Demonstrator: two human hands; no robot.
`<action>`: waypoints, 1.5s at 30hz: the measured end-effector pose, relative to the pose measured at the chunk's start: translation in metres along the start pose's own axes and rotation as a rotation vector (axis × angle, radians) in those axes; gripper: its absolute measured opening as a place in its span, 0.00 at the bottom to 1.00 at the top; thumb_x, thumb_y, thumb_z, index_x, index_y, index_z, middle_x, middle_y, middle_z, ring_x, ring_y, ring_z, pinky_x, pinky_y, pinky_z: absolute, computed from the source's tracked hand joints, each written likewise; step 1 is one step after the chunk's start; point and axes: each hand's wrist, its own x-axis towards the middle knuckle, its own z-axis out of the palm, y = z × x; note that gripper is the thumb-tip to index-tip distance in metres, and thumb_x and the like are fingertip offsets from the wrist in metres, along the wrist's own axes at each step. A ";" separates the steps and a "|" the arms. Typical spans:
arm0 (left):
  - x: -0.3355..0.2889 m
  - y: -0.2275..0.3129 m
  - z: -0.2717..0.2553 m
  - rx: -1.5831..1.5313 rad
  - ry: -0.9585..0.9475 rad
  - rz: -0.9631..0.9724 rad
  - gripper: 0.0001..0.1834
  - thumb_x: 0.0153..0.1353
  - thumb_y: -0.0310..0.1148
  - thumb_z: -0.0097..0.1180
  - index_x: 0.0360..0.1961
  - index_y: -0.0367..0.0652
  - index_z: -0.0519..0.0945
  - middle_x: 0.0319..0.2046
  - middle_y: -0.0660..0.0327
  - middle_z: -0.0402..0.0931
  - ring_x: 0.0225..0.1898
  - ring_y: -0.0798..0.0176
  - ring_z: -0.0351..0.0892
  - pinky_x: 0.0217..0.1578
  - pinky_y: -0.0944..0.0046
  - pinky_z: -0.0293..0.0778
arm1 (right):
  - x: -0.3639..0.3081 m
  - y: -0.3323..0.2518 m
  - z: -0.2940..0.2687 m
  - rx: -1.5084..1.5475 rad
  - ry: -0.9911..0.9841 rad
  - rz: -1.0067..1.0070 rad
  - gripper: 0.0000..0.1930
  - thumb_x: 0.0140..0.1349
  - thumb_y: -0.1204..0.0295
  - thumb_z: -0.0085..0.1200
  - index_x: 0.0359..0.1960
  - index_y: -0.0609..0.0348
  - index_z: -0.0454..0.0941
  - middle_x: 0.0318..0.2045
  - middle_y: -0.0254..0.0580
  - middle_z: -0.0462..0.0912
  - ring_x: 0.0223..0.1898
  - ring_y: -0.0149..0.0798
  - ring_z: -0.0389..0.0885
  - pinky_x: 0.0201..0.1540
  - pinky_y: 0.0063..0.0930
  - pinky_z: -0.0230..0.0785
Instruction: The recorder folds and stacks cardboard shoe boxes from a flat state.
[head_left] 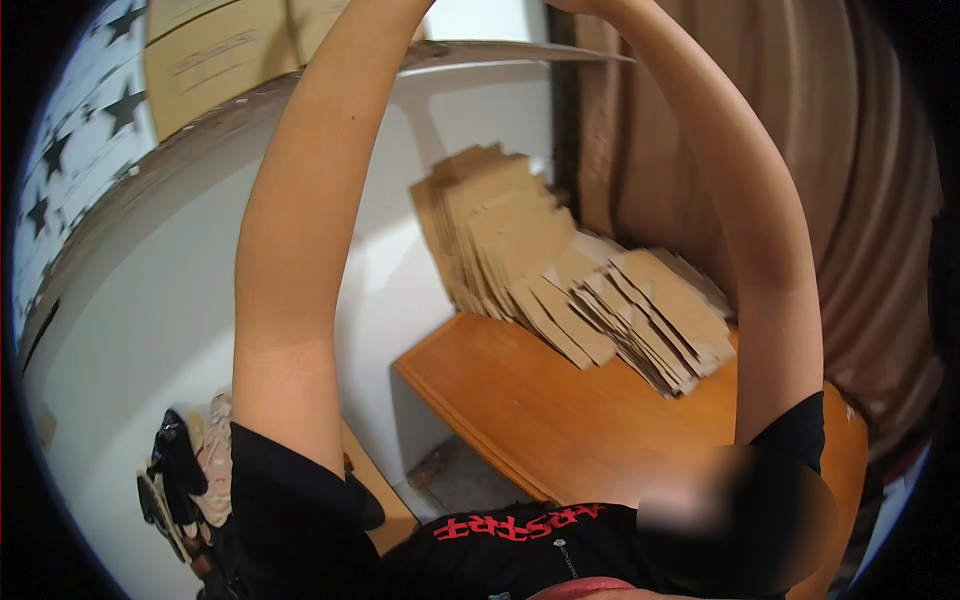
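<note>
Both of my arms reach up past the top edge of the picture. My left forearm (335,160) rises in front of the shelf's cardboard boxes, and my left hand lies beyond the frame. Only the base of my right hand (578,5) shows at the top edge; its fingers are cut off, so I cannot see whether it holds anything. A cardboard box (215,65) with faint print is nearest to my left arm. Between the two wrists, a white surface (485,20) shows above the shelf edge (500,55).
Flattened cardboard pieces (500,220) lean in a stack against the wall, with more brown cardboard (670,310) lying on the wooden table (480,390). A brown curtain (690,190) hangs at right. Star-patterned cloth or paper (75,150) is at upper left; dark and pink items (190,470) hang lower left.
</note>
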 end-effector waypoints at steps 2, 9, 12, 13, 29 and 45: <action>-0.014 0.028 0.020 -0.072 -0.003 0.019 0.28 0.46 0.48 0.57 0.48 0.49 0.72 0.59 0.48 0.53 0.62 0.42 0.44 0.57 0.38 0.42 | -0.040 0.015 -0.026 -0.115 -0.220 -0.052 0.24 0.56 0.62 0.49 0.53 0.58 0.65 0.54 0.61 0.59 0.54 0.62 0.60 0.59 0.46 0.53; -0.116 0.157 0.049 -0.454 -0.169 0.079 0.24 0.49 0.42 0.60 0.48 0.50 0.73 0.58 0.52 0.56 0.61 0.48 0.50 0.57 0.44 0.50 | -0.218 0.073 -0.088 -0.369 -0.622 0.112 0.25 0.53 0.55 0.53 0.48 0.57 0.70 0.54 0.50 0.61 0.53 0.54 0.61 0.51 0.54 0.61; -0.184 0.200 0.076 -0.688 -0.323 0.100 0.22 0.47 0.49 0.59 0.42 0.52 0.74 0.57 0.52 0.56 0.61 0.43 0.43 0.57 0.42 0.43 | -0.293 0.100 -0.110 -0.325 -0.832 0.183 0.25 0.52 0.55 0.55 0.49 0.54 0.70 0.55 0.49 0.60 0.55 0.53 0.60 0.52 0.53 0.60; -0.211 0.212 0.086 -0.719 -0.425 0.070 0.22 0.46 0.49 0.59 0.43 0.55 0.74 0.58 0.55 0.55 0.62 0.44 0.43 0.57 0.41 0.43 | -0.315 0.103 -0.119 -0.309 -0.886 0.188 0.25 0.52 0.55 0.55 0.49 0.54 0.70 0.55 0.49 0.60 0.55 0.53 0.59 0.52 0.52 0.60; -0.563 0.413 0.198 -1.280 -1.780 -1.397 0.11 0.56 0.31 0.51 0.36 0.34 0.74 0.29 0.55 0.75 0.24 0.62 0.77 0.20 0.69 0.73 | -0.605 0.148 -0.089 0.062 -1.037 1.018 0.29 0.50 0.56 0.59 0.52 0.56 0.68 0.56 0.54 0.60 0.58 0.56 0.58 0.57 0.44 0.58; -0.579 0.440 0.230 -1.183 -1.354 -1.632 0.11 0.58 0.31 0.48 0.40 0.38 0.73 0.22 0.60 0.73 0.18 0.69 0.73 0.17 0.72 0.70 | -0.678 0.181 0.009 -0.502 -0.770 0.728 0.06 0.48 0.70 0.52 0.28 0.56 0.76 0.29 0.38 0.75 0.36 0.41 0.76 0.43 0.37 0.68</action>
